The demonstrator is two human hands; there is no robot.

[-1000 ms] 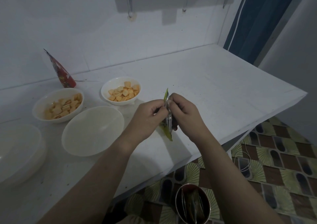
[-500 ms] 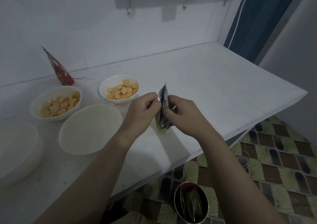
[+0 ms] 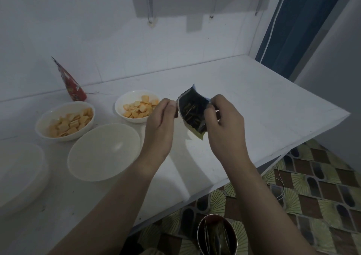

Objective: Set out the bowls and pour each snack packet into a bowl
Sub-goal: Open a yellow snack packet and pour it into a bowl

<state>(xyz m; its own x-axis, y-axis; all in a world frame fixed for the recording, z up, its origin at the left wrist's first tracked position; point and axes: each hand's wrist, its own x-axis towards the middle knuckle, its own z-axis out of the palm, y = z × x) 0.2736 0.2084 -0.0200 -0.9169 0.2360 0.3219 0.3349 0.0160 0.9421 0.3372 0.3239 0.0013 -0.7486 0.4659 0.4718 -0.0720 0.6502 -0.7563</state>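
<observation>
I hold the snack packet (image 3: 192,112) above the white surface (image 3: 254,106), between both hands. My left hand (image 3: 160,125) pinches the packet's left top edge between thumb and fingertips. My right hand (image 3: 224,125) pinches the right top edge, with the other fingers curled beside the packet body. The packet mouth is pulled open and faces me; the inside is dark, with thin stick-shaped pieces visible. The packet's lower corner shows a yellow-green outer face and hangs clear of the surface.

Four bowls stand on the surface to my left.
- An empty white bowl (image 3: 103,152) sits nearest my left forearm.
- A bowl of orange squares (image 3: 136,106) sits behind it, just left of my left hand.
- A bowl of paler squares (image 3: 65,120) sits further left.
- A large white bowl (image 3: 19,172) is cut off by the left frame edge; I cannot tell its contents.

A red packet (image 3: 71,84) stands upright near the wall behind the bowls, with its top pinched to a point.

On the patterned floor (image 3: 312,196) below the surface edge stands a metal container (image 3: 216,235) holding dark packets.
</observation>
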